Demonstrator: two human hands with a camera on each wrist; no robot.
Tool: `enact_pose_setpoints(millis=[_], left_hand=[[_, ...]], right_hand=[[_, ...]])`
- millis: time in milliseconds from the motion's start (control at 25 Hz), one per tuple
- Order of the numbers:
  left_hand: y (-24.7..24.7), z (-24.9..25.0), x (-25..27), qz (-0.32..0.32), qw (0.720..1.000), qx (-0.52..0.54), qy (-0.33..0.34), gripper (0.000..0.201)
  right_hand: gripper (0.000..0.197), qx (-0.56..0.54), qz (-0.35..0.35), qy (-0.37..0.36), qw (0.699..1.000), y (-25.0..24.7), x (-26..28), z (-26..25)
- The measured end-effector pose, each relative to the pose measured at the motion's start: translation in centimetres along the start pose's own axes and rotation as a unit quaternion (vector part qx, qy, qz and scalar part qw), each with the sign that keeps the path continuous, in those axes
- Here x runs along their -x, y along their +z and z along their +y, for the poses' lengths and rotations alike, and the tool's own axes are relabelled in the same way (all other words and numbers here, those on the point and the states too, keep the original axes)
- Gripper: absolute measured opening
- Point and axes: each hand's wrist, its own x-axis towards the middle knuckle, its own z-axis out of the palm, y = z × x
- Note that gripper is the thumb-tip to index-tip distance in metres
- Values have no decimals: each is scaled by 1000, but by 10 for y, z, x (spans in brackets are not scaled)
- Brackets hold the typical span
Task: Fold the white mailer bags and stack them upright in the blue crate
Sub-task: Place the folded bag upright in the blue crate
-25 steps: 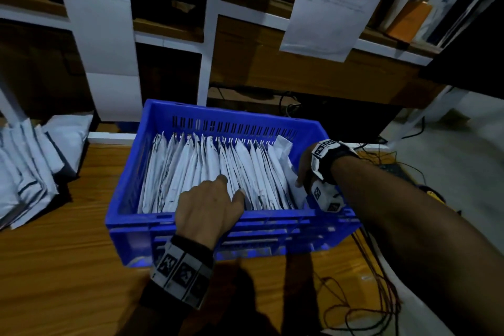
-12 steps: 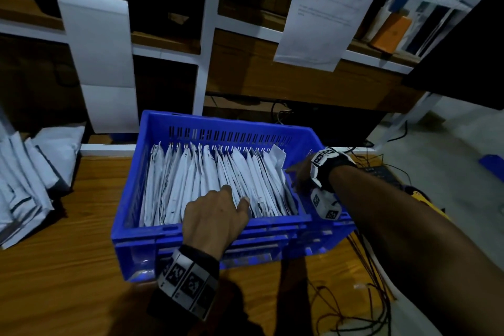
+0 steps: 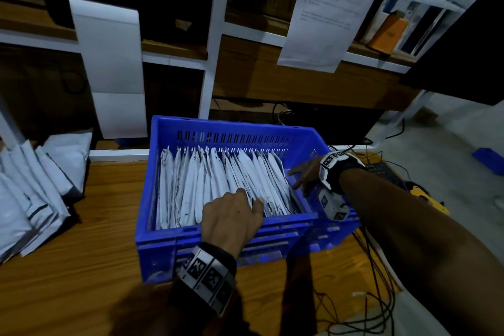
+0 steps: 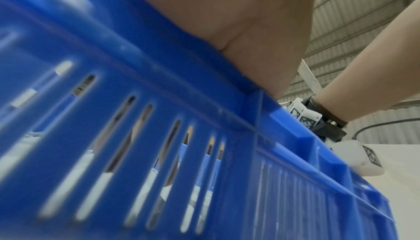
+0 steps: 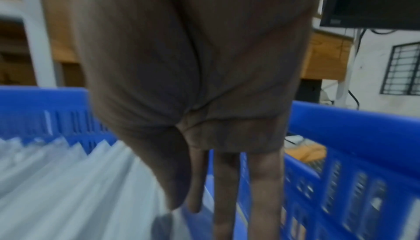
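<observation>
The blue crate stands on the wooden table and holds a row of several folded white mailer bags standing upright. My left hand reaches over the crate's near rim, and its fingertips rest on the tops of the bags near the middle of the row. Its palm lies on the rim; the fingers are mostly hidden. My right hand is at the crate's right end with fingers straight, beside the last bag and the right wall. It holds nothing.
A pile of flat white mailer bags lies on the table to the left. Dark cables trail over the table's right edge by a yellow object. Behind the crate are shelves with hanging paper sheets.
The bag that stuck up at the right end of the row now sits level with the others. My right hand has let go of it and drawn back toward the crate's right wall.
</observation>
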Motion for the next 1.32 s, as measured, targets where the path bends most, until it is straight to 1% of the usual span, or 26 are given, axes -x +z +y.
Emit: enact_pose_setpoints(millis=[40, 120, 200, 280, 360, 440, 520, 600, 640, 720, 760, 800, 880, 1000, 1040, 1080, 1120, 1160, 1200, 1320], left_hand=[[0, 0, 1, -1, 1000, 3, 3, 54], [1, -1, 3, 2, 1000, 5, 9, 54], [-1, -1, 4, 10, 1000, 0, 18, 54], [0, -2, 4, 24, 999, -6, 27, 51], [0, -1, 6, 48, 998, 8, 40, 48], [0, -3, 10, 80, 994, 26, 72, 45], [1, -10, 18, 119, 983, 58, 126, 41], [-1, -22, 32, 148, 963, 137, 181, 35], [-3, -28, 39, 167, 949, 180, 197, 32], [-7, -44, 59, 218, 923, 227, 219, 23], [-8, -54, 72, 238, 916, 234, 222, 19], [-8, -65, 89, 249, 912, 232, 229, 19], [-5, -86, 121, 247, 910, 225, 244, 26], [3, -119, 178, 245, 907, 235, 251, 26], [5, -130, 197, 232, 912, 227, 251, 27], [8, -147, 219, 214, 921, 215, 244, 28], [9, -163, 237, 192, 932, 206, 230, 28], [9, -184, 260, 167, 945, 200, 200, 29], [7, -205, 280, 149, 954, 200, 167, 30], [-3, -253, 316, 140, 968, 191, 84, 36]], right_hand=[[62, -3, 10, 2, 1000, 2, 9, -7], [68, 0, 3, 5, 1000, 2, 8, -13], [62, -10, 26, -17, 999, 2, 8, -16], [53, -25, 77, -36, 996, -4, 34, -26], [50, -45, 151, -80, 984, -3, 62, -34], [47, -104, 240, -127, 957, 10, 94, -39], [44, -149, 331, -164, 917, 32, 130, -44], [42, -156, 410, -167, 883, 67, 166, -47], [41, -155, 441, -162, 869, 85, 181, -49], [40, -186, 487, -144, 841, 124, 208, -54], [40, -208, 497, -139, 831, 144, 219, -60], [39, -227, 504, -142, 821, 165, 230, -68], [39, -268, 507, -168, 802, 201, 245, -88], [38, -338, 479, -225, 779, 257, 261, -126], [39, -355, 467, -233, 776, 273, 264, -139], [39, -374, 444, -233, 781, 290, 267, -154], [40, -392, 411, -227, 792, 303, 269, -168], [41, -411, 367, -220, 805, 317, 275, -185], [42, -427, 333, -220, 812, 326, 281, -201], [43, -438, 296, -259, 808, 336, 286, -237]])
